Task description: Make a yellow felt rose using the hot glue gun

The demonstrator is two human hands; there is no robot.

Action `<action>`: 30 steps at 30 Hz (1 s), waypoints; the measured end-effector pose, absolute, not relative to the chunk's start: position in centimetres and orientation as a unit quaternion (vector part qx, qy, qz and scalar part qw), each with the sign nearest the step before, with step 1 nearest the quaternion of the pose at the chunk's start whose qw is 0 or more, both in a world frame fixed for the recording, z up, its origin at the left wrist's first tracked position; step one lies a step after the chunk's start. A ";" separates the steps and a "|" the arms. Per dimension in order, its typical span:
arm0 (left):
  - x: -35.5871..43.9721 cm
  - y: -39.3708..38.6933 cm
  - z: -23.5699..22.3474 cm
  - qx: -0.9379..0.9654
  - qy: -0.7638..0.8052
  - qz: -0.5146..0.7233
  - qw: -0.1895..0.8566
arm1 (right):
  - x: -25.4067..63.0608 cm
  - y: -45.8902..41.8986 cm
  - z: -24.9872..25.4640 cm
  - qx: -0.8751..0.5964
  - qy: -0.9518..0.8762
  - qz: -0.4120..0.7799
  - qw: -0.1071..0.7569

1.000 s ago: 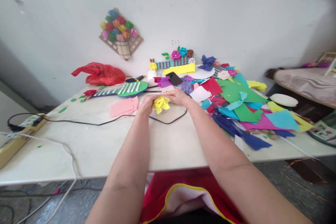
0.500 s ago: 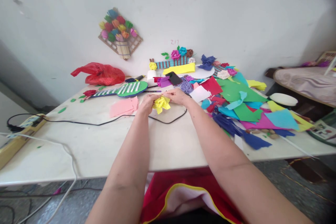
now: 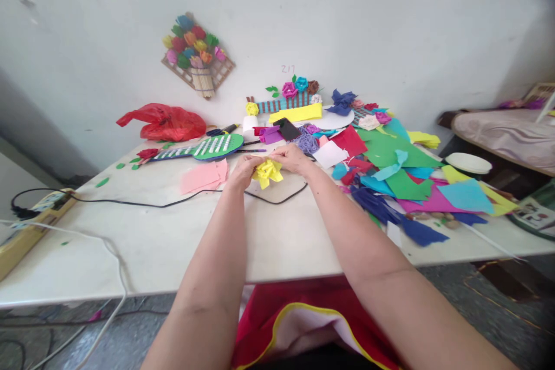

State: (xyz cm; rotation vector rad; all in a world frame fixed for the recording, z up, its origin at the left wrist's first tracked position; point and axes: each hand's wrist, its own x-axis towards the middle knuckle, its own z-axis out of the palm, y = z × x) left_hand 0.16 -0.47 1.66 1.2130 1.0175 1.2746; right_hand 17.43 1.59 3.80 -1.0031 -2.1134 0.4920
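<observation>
Together, both hands (image 3: pixel 244 172) pinch a yellow flower (image 3: pixel 267 171); pink sheets (image 3: pixel 203 177) lie nearby

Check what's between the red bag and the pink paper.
Head view: the green guitar-shaped craft, plus small green scraps nearer the red bag.

we see a bright picture in soft, diffuse light, though we cannot tell where it comes from. the pale wall (image 3: pixel 368 23) greys toward the far left and right. the bench (image 3: pixel 173 254) looks slightly washed out, with faint shadows, while the floor (image 3: pixel 455 295) is dimmer, with a bluish sheen at lower left. we notice wide-angle stretching in the forearms (image 3: pixel 208 266) at the bottom and a dark upper right corner. fine detail in the hands (image 3: pixel 291 159) and yellow paper (image 3: pixel 267 172) looks soft.
</observation>
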 end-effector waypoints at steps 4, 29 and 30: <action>0.1 -0.4 1.6 0.503 0.429 0.531 0.530 | 17.2 1.6 3.7 -0.405 -0.823 0.155 0.367; 0.5 -0.6 1.9 0.446 0.412 0.577 0.547 | 16.6 2.1 3.0 -0.407 -0.813 0.114 0.400; 0.6 -0.6 1.9 0.444 0.412 0.578 0.547 | 16.6 2.2 2.9 -0.403 -0.813 0.115 0.405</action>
